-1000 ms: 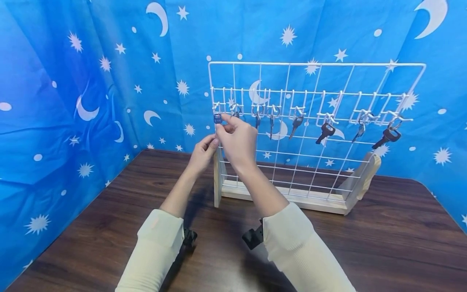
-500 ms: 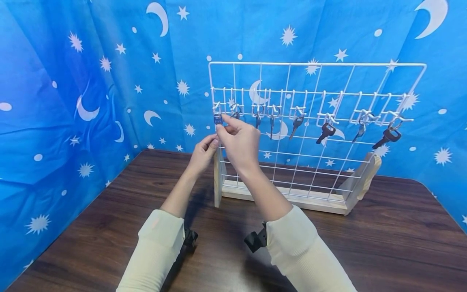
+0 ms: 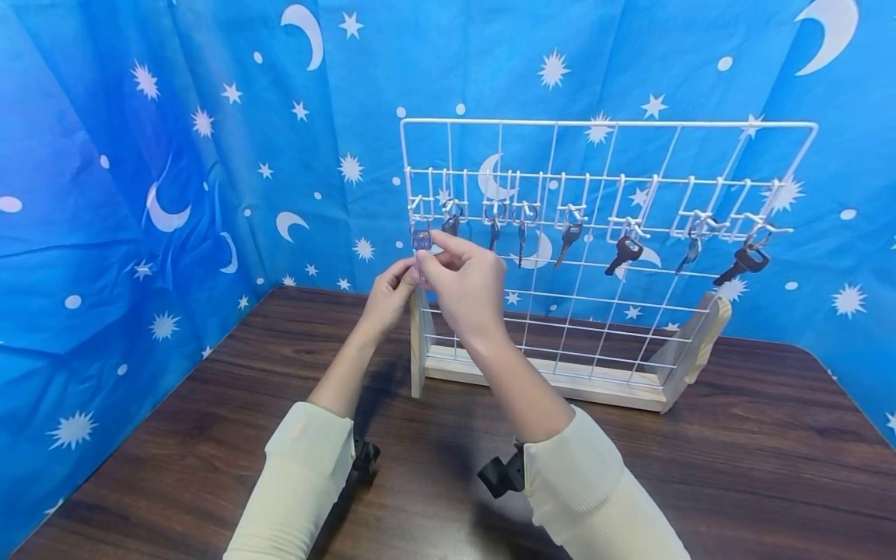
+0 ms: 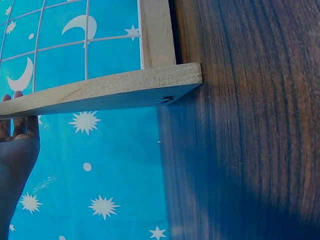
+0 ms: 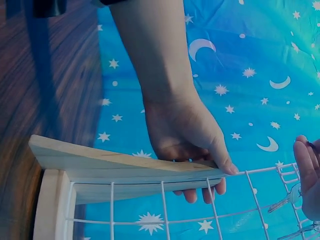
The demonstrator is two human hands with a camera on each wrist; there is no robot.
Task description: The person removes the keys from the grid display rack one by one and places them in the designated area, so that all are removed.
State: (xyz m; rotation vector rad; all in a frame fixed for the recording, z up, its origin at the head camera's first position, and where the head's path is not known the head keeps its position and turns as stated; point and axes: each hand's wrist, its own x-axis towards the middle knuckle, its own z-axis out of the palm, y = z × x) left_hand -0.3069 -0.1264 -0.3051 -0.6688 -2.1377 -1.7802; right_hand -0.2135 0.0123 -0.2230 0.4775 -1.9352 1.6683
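Observation:
My right hand (image 3: 467, 284) pinches a small purple-blue piece (image 3: 422, 240) between thumb and index finger, just below the leftmost hook (image 3: 418, 206); cannot tell what kind of thing it is. In the right wrist view only part of that hand (image 5: 311, 172) shows, at the right edge, with something dark at its fingertips. My left hand (image 3: 389, 299) grips the upper part of the rack's left wooden side (image 3: 417, 342). Seen from the right wrist, the left fingers (image 5: 190, 195) wrap round behind this wooden side (image 5: 115, 165), thumb along its edge.
The white wire rack (image 3: 609, 124) stands on a dark wooden table (image 3: 210, 435). Along its row of hooks hang several keys on rings, such as a black-headed key (image 3: 624, 253) and another at the right end (image 3: 743, 263). A blue star-and-moon cloth (image 3: 350, 85) hangs behind.
My right hand has moved slightly down and to the right, and the purple-blue piece sits lower, looking paler. The left hand has stayed at the rack's side.

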